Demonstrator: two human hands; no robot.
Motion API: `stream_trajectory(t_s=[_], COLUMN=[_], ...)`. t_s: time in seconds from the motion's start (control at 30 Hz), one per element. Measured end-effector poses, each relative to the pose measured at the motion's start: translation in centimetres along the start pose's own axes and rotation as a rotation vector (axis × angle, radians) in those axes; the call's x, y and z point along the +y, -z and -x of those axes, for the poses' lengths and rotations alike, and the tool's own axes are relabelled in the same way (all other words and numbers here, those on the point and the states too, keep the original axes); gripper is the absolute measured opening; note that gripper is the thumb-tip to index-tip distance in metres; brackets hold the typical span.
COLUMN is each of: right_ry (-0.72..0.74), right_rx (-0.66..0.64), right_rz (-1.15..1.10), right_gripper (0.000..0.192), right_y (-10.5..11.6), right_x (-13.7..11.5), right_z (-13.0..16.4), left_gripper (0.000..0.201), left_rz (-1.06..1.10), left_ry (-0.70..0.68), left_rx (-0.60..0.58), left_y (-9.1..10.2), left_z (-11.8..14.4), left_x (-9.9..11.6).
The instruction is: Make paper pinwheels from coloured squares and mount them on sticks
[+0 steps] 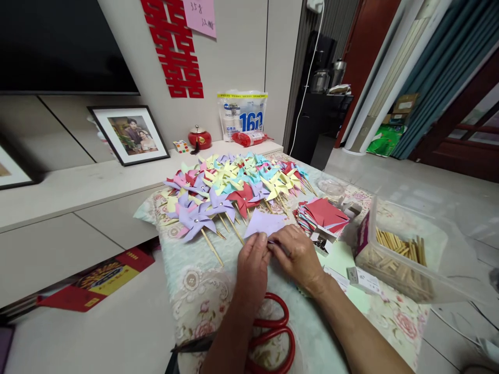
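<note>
Hands — left hand (252,258) and right hand (297,253) — each grip pinched on the lilac paper square (264,224).

Scene evenly, softly lit; shadows faint. Mild glare seen on plastic box (405,249) lid. Lines bent toward frame edges beyond box; centre rendered sharp.

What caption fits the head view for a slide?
Both hands, left and right, pinch lilac paper beside finished pinwheels.

Lilac paper square (264,224) — flat, near edge pinched — before the pinwheel heap (234,187).
</note>
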State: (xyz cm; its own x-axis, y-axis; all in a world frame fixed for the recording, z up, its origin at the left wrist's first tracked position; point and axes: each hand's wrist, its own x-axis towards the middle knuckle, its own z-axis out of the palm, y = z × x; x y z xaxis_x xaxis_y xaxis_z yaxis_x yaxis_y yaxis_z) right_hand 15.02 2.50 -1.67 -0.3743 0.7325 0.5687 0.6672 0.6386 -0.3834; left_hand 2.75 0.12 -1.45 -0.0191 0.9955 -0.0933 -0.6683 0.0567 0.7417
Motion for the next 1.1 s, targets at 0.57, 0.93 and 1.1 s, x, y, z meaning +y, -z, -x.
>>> stream_trajectory(t_s=[0.57, 0.93, 1.1], right_ry=[0.114, -0.321, -0.474], right_rx=[-0.112, -0.082, -0.048], right_rz=[-0.312, -0.606, -0.725], right_gripper=[0.020, 0.015, 0.025], right_y=[0.2, 0.8, 0.7], right_x=[-0.3, -1.2, -1.4], right_z=[-0.2, -0.4, -0.6], left_gripper=[0.034, 0.029, 0.029], left_rz=[-0.010, 0.000, -0.005], left_ry=[-0.018, 0.007, 0.014], left_rx=[0.362, 0.272, 0.234], left_y=[0.6, 1.2, 1.0], left_z=[-0.5, -0.5, -0.4], left_x=[0.4, 0.3, 0.2])
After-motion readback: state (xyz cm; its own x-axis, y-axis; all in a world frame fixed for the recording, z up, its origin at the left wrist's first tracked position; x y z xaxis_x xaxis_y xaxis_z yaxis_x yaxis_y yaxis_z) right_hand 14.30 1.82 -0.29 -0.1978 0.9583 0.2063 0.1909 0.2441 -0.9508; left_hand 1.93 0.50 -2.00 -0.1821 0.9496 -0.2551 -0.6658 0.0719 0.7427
